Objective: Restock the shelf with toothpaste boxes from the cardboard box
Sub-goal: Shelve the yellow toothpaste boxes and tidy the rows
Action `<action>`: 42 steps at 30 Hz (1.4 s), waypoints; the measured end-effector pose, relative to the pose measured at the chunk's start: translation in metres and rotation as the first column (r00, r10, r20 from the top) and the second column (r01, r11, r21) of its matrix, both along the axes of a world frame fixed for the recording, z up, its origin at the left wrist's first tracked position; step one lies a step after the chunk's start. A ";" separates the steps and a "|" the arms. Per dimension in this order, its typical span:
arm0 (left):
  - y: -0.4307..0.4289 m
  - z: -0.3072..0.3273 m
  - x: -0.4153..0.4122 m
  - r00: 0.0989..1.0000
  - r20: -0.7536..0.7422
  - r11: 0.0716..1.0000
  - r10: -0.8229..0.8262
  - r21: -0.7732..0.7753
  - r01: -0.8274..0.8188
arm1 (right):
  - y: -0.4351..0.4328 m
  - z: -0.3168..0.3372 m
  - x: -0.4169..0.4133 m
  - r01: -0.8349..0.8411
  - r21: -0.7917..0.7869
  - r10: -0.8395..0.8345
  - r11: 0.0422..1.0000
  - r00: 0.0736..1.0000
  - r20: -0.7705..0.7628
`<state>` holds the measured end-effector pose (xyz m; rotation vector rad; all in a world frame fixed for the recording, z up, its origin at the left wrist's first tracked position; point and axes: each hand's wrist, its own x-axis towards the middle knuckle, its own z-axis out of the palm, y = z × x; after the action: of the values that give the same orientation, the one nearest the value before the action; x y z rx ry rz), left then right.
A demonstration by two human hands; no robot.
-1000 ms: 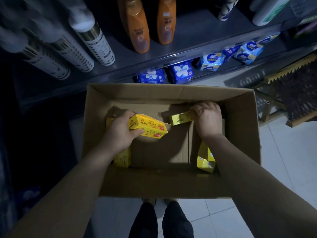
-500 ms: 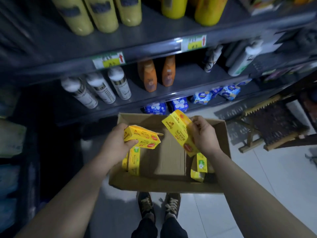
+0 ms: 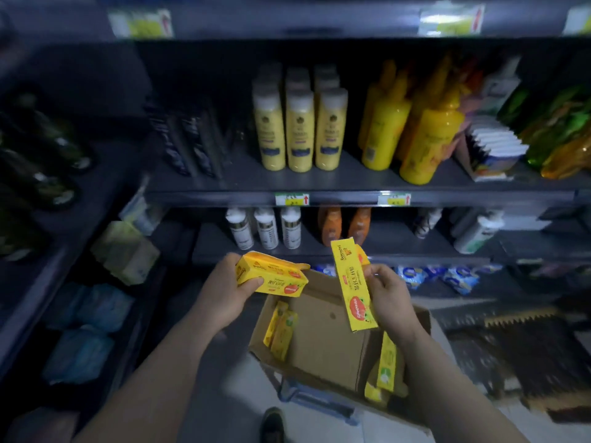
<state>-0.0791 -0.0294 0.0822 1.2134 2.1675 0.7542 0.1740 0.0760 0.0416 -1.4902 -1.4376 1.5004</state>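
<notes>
Progress: two boxes out of the cardboard box, none yet on the shelf; most restocking seems to be left.
Left hand: mine, wrapped round the left toothpaste box.
Left toothpaste box: over the carton's left corner; long axis near level, left to right.
Remaining stock: yellow boxes inside the carton.
Right toothpaste box: over the carton; long axis near upright, top toward the shelf.
Right hand: mine, pinching it.
</notes>
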 end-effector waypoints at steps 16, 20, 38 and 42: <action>-0.231 0.106 0.021 0.786 0.064 0.751 0.615 0.256 -0.609 | -0.122 0.158 -0.089 -0.471 0.211 0.516 0.856 0.799 -0.310; -0.297 0.132 0.018 0.692 0.063 0.643 0.719 0.316 -0.697 | -0.175 0.185 -0.125 -0.636 0.239 0.679 0.734 0.676 -0.287; -0.717 0.237 0.078 0.262 0.269 0.013 0.927 0.675 -0.738 | -0.567 0.298 -0.218 -0.827 0.535 0.975 0.173 0.068 -0.211; -0.795 0.248 0.109 0.141 0.301 -0.118 0.943 0.700 -0.704 | -0.648 0.316 -0.223 -0.829 0.549 0.972 0.108 -0.026 -0.232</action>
<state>0.0303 -0.8248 0.3301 -0.2904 2.9101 2.3585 -0.0489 -0.5721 0.3572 0.5099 -2.1960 2.0300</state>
